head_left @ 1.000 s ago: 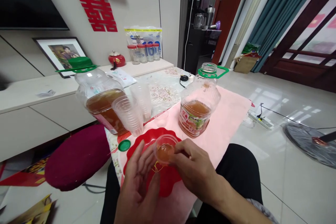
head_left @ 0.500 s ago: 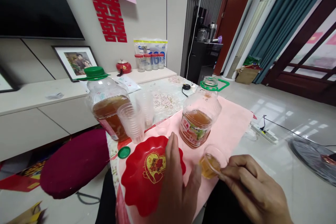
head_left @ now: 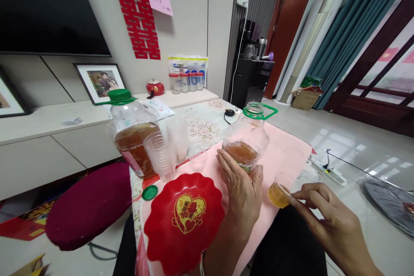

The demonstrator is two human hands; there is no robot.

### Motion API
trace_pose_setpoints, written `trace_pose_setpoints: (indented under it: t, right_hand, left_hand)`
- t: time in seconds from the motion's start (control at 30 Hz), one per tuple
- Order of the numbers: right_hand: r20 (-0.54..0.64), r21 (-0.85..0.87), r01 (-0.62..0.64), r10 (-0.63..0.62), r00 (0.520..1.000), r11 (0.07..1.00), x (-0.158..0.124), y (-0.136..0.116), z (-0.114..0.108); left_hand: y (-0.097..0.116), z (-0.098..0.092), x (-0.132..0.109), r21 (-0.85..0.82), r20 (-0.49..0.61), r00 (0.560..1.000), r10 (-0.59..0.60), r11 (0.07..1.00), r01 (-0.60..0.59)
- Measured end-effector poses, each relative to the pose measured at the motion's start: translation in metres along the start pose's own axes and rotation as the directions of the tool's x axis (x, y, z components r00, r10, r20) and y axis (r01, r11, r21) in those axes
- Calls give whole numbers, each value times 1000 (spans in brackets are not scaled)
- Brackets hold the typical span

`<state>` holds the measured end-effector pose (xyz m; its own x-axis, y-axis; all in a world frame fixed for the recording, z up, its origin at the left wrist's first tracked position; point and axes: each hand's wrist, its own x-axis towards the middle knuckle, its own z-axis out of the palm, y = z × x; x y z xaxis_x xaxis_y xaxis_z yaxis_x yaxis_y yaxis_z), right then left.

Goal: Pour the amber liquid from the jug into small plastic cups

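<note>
Pinched at its rim by my right hand, a clear plastic cup tilts over the table's right edge with amber liquid inside. My left hand has its fingers stretched out against the near side of an uncapped plastic jug, which is partly full of brown liquid. The hand hides most of that jug's label. A scalloped red plate with a gold heart design lies left of my left hand. Beside it is a green cap.
A second jug with a green lid stands at the left, by stacked clear cups. One clear cup sits between plate and jug. A maroon stool stands left of the pink-covered table.
My left hand has moved right and forward from over the plate to the open jug. My right hand has carried the cup to the right, towards the table's edge.
</note>
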<state>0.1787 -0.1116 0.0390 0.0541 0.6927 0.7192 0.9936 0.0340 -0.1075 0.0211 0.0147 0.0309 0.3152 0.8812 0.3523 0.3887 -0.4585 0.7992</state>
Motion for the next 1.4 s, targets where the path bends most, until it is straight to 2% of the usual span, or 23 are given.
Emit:
trace_pose_setpoints:
  t: [0.07,0.1,0.23,0.33,0.4,0.53,0.63,0.73,0.8,0.9,0.93,0.97,1.03,1.13,1.3,1.4]
  right_hand:
    - [-9,-3,18,-18,1000,1000,0,7,1]
    - [-11,-6,23,-23,1000,1000,1,11,2]
    - [-2,-9,-2,2,1000,1000,0,26,9]
    - [9,12,-34,34,999,999,-2,38,19]
    - [21,19,-63,63,998,998,-2,45,25]
    - [70,69,-131,127,989,989,4,54,36]
    - [88,104,-168,159,983,980,15,58,41]
    - [98,100,-196,187,978,975,30,63,46]
    - [103,79,-225,217,971,971,40,71,52]
    - [113,37,-281,275,955,959,55,87,65]
    - [118,19,-302,298,947,953,60,94,71]
    - [125,0,-323,320,939,946,65,101,77]
    - [145,-41,-365,367,919,930,76,115,90]
    - [170,-105,-428,440,882,898,91,135,109]
    - [176,-181,-506,535,827,843,112,165,130]
    - [168,-202,-539,571,803,818,122,181,141]
  left_hand:
    - [8,-12,1,-13,49,995,84,996,-83]
    - [11,-14,3,9,42,996,78,997,-78]
    - [12,3,22,152,-100,994,50,988,-35]
    - [8,17,34,248,-208,968,138,965,-85]
    - [7,18,38,310,-261,943,208,943,-122]
    - [11,7,41,403,-234,905,357,882,-244]
    - [13,-3,39,423,-194,885,423,850,-314]
    - [10,-9,28,411,-160,869,468,832,-372]
    - [7,-6,13,377,-148,851,503,825,-422]
    - [-2,15,-16,300,-176,825,537,827,-475]
    - [-6,25,-25,281,-226,805,548,828,-485]
    - [-9,36,-33,261,-298,781,548,834,-486]
    - [-16,55,-44,217,-355,702,617,785,-580]
    - [-27,69,-46,240,-308,620,722,690,-683]
    - [-44,86,-42,235,-268,574,774,630,-740]
    - [-53,111,-49,225,-369,570,734,665,-712]
